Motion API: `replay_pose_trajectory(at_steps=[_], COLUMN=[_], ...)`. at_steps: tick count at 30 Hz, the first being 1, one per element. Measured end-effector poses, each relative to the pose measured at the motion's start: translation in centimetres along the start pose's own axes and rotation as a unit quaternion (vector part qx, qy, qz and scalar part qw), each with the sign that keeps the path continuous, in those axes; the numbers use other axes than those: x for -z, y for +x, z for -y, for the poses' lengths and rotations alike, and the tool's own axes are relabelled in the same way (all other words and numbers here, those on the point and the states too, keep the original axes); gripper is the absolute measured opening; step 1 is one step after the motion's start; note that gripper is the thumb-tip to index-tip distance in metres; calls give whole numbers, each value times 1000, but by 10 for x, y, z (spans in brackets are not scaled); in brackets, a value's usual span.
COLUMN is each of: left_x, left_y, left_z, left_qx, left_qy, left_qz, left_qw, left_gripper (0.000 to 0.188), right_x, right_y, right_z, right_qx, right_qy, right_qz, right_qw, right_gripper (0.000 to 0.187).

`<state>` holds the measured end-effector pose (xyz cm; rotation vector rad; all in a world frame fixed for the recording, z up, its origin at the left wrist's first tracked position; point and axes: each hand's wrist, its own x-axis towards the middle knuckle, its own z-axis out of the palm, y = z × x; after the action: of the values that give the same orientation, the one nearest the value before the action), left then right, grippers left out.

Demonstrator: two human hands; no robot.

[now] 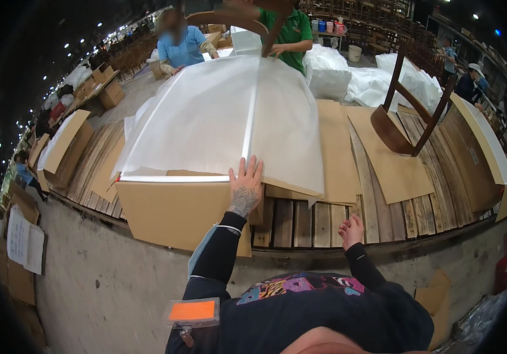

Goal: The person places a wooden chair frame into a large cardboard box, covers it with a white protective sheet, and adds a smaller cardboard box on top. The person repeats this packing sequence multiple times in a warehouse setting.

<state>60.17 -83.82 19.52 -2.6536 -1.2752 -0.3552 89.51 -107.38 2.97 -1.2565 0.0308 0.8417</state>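
A large brown cardboard carton (173, 212) stands on the slatted wooden platform in front of me. Thin white wrapping sheet (206, 118) drapes over its top, and a white strip (173, 179) runs along its near edge. My left hand (246, 190) lies flat on the sheet at the carton's near right corner, fingers spread. Lower and to the right, my right hand (352, 230) hovers near the platform's front edge with its fingers curled in. Nothing shows between them. The inside of the carton is mostly hidden beneath the sheet.
Flat cardboard sheets (395, 177) and an upturned wooden chair (404, 144) rest on the slatted platform (303, 224). Another open carton (472, 159) stands far right. Across from me are a person in blue (188, 44) and one in green (294, 32), near another chair (272, 29).
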Motion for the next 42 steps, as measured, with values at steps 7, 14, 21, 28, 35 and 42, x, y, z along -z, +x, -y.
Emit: replay_pose_trajectory(at_steps=[7,14,21,28,35,42], left_x=[-8,-9,-2,2,-1,6], left_y=[3,3,3,3,2,2], left_z=[2,0,-2,-5,-2,-4], left_qx=[7,14,15,20,18,20], left_qy=[5,10,12,7,-2,-10], left_qz=[-29,-29,-3,15,11,-7], left_qw=[1000,999,1000,1000,1000,1000], left_gripper=[61,65,68,74,76,82], right_x=[26,63,77,83,88,89], right_y=[-6,-17,-22,-21,-18,-13], right_z=[19,14,7,1,-12,-19], right_qx=[-4,-2,3,-4,-18,-25], right_qy=[16,22,11,-2,-24,-32], right_qz=[-55,-102,-115,-123,-117,-102], right_qw=[998,995,993,992,993,994], right_gripper=[22,21,23,23,23,23])
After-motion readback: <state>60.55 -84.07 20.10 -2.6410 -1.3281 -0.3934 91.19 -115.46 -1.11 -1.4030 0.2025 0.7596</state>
